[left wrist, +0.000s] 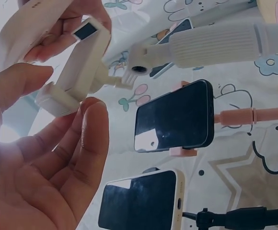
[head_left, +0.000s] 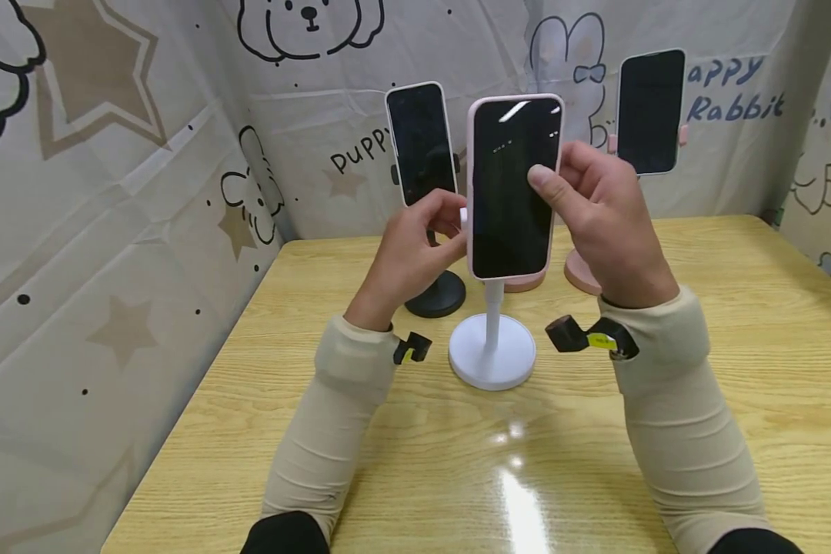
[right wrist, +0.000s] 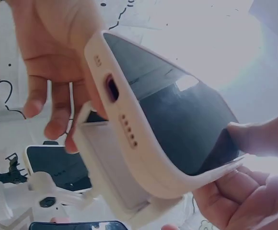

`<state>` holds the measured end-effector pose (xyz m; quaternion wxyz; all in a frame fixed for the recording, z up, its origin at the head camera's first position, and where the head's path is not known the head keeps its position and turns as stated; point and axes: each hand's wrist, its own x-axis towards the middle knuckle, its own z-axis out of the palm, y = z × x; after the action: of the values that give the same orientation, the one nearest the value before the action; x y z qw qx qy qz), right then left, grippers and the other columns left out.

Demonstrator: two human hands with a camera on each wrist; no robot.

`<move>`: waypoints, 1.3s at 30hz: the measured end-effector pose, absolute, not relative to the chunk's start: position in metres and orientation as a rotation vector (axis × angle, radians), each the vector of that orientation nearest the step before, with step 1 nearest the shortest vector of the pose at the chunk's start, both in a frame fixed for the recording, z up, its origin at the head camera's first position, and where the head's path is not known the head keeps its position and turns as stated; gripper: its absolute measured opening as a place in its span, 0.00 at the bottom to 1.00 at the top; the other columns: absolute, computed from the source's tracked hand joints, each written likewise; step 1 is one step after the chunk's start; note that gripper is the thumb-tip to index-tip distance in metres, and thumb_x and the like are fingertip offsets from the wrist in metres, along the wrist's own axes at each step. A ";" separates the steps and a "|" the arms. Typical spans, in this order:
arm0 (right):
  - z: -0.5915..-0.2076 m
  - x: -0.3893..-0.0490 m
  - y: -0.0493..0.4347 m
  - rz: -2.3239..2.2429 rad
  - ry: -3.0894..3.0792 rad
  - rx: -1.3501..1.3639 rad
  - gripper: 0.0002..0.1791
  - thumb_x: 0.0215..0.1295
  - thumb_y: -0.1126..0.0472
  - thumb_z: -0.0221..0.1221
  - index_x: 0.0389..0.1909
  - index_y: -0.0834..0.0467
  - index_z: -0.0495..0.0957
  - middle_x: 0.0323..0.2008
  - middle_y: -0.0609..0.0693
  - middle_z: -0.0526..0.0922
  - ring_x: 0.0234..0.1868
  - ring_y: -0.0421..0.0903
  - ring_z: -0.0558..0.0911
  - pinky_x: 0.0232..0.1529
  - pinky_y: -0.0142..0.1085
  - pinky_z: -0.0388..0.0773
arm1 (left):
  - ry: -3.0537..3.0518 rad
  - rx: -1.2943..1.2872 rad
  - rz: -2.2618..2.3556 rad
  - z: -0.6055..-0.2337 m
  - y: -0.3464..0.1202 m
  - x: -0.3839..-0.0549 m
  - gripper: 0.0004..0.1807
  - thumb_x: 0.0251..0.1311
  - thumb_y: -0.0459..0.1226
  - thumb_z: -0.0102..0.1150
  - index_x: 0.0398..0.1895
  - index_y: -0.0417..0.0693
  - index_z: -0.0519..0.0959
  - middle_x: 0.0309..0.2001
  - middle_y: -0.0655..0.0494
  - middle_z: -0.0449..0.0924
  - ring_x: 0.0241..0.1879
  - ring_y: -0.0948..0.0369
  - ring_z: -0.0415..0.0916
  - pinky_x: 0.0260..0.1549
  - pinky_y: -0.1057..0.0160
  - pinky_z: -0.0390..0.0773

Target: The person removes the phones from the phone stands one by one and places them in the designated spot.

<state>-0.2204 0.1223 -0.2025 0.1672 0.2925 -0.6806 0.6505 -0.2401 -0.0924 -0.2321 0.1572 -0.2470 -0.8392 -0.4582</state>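
My right hand [head_left: 605, 223] grips a phone in a pale pink case [head_left: 512, 192] by its right edge, thumb on the dark screen and fingers behind. The phone is upright, in front of a white phone stand [head_left: 492, 358]. In the right wrist view, the stand's clamp [right wrist: 115, 167] lies close behind the back of the case. My left hand [head_left: 415, 250] is at the clamp's left end. Its thumb and index finger pinch around the clamp arm [left wrist: 57, 100] in the left wrist view, while the other fingers are loosely bent.
Behind at left, a black stand [head_left: 436, 298] holds a white-edged phone [head_left: 422, 142]. A pink stand [head_left: 582, 273] at right carries another phone [head_left: 651, 111]. Another pink base [head_left: 522, 283] shows partly behind the white stand. Printed cloth [head_left: 180, 254] borders the wooden table [head_left: 415, 462].
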 end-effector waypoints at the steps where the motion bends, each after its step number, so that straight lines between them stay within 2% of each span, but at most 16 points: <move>1: -0.202 -0.220 0.124 1.844 -1.938 0.816 0.15 0.68 0.62 0.58 0.53 0.64 0.76 0.44 0.57 0.84 0.46 0.50 0.83 0.55 0.34 0.75 | -2.405 -0.705 -1.311 -0.232 -0.091 -0.240 0.17 0.60 0.39 0.64 0.52 0.46 0.76 0.42 0.55 0.81 0.39 0.63 0.77 0.43 0.66 0.78; 6: -0.197 -0.218 0.131 1.851 -1.941 0.744 0.15 0.68 0.61 0.58 0.51 0.64 0.77 0.40 0.57 0.85 0.44 0.49 0.84 0.55 0.34 0.75 | -2.426 -0.693 -1.286 -0.232 -0.086 -0.241 0.18 0.60 0.38 0.64 0.53 0.45 0.76 0.40 0.54 0.80 0.38 0.62 0.77 0.40 0.65 0.79; 12: -0.195 -0.217 0.138 1.952 -1.890 0.722 0.14 0.67 0.62 0.59 0.50 0.66 0.77 0.39 0.58 0.85 0.44 0.50 0.84 0.58 0.35 0.73 | -2.430 -0.690 -1.251 -0.233 -0.082 -0.240 0.19 0.61 0.40 0.64 0.53 0.44 0.76 0.40 0.52 0.81 0.39 0.62 0.79 0.40 0.65 0.80; 20: -0.196 -0.216 0.141 2.002 -1.858 0.728 0.14 0.67 0.62 0.58 0.49 0.67 0.76 0.39 0.58 0.85 0.42 0.49 0.85 0.49 0.33 0.78 | -2.365 -0.669 -1.276 -0.236 -0.079 -0.240 0.16 0.61 0.39 0.64 0.50 0.43 0.77 0.39 0.52 0.82 0.36 0.62 0.79 0.37 0.67 0.81; 28: -0.197 -0.216 0.141 2.036 -1.821 0.730 0.13 0.67 0.62 0.59 0.47 0.67 0.77 0.38 0.59 0.84 0.37 0.51 0.84 0.44 0.32 0.80 | -2.351 -0.638 -1.229 -0.236 -0.078 -0.239 0.14 0.62 0.36 0.62 0.49 0.40 0.77 0.37 0.49 0.81 0.35 0.59 0.78 0.38 0.67 0.80; 35: -0.196 -0.216 0.144 2.081 -1.780 0.729 0.14 0.66 0.63 0.60 0.47 0.68 0.77 0.39 0.60 0.84 0.37 0.51 0.85 0.42 0.34 0.81 | -2.355 -0.615 -1.200 -0.233 -0.084 -0.240 0.14 0.62 0.35 0.62 0.49 0.39 0.77 0.37 0.49 0.79 0.33 0.58 0.74 0.36 0.67 0.79; 39: -0.196 -0.217 0.147 2.113 -1.764 0.722 0.14 0.66 0.64 0.60 0.48 0.69 0.77 0.40 0.61 0.84 0.38 0.51 0.85 0.42 0.34 0.81 | -2.375 -0.610 -1.177 -0.231 -0.091 -0.240 0.13 0.62 0.35 0.62 0.48 0.39 0.77 0.34 0.49 0.78 0.32 0.58 0.72 0.32 0.67 0.74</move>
<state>-0.2168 0.1467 -0.1958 0.1475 0.2509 -0.6132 0.7344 -0.2397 -0.0914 -0.2309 0.2090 -0.2194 -0.8539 -0.4232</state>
